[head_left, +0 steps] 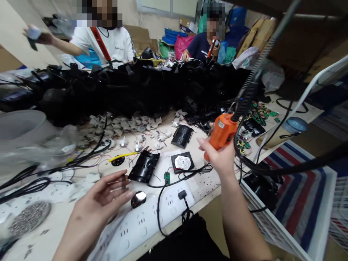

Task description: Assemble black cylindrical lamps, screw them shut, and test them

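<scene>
My right hand (221,154) is wrapped round an orange electric screwdriver (224,130), whose tip points down at the table. My left hand (104,197) hovers over the table's near side, its fingers loosely curved and apart from the thumb, with nothing plain in them. Just beyond its fingertips lies a black curved plastic shell (144,166). Below the thumb sits a shiny round disc (138,199). Between the hands are a black square part with a white LED plate (182,163) and a small green circuit board (166,177). A second black shell (182,136) lies farther back.
A white power strip (144,221) runs along the near edge. Small white motors (122,125) and a black heap (130,88) fill the back. A dish of screws (29,219) stands left, a striped-lined crate (296,188) right. Two people (119,45) work opposite.
</scene>
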`<state>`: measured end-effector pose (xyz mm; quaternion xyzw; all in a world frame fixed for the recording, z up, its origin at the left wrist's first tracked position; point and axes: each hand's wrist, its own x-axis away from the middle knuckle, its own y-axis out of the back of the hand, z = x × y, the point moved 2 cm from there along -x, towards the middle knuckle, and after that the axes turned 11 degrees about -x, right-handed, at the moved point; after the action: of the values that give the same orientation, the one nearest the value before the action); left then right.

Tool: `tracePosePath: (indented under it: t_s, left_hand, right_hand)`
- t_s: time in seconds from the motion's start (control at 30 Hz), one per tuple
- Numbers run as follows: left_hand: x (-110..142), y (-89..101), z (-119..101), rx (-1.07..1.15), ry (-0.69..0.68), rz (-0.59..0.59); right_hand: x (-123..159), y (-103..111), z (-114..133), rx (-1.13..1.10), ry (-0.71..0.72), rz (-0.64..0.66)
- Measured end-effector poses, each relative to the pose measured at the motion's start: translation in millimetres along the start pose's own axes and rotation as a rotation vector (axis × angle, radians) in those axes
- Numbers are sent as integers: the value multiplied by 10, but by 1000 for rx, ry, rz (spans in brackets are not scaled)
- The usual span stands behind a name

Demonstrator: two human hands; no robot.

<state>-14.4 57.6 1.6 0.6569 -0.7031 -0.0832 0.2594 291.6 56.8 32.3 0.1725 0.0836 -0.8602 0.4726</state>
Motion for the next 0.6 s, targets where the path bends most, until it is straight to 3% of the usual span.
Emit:
tracePosePath:
  t_s: [0.13, 0.4, 0.6]
  left_hand:
    - [-7, 42, -37, 143, -14, -68]
    - [23, 48, -37, 217, -19, -53]
    - [108, 64, 46, 224, 29, 13]
  right_hand:
    - [119, -4, 22, -210, -149, 37]
    - [315, -375, 241, -522, -121, 244]
    - [349, -661, 340, -551, -112, 444]
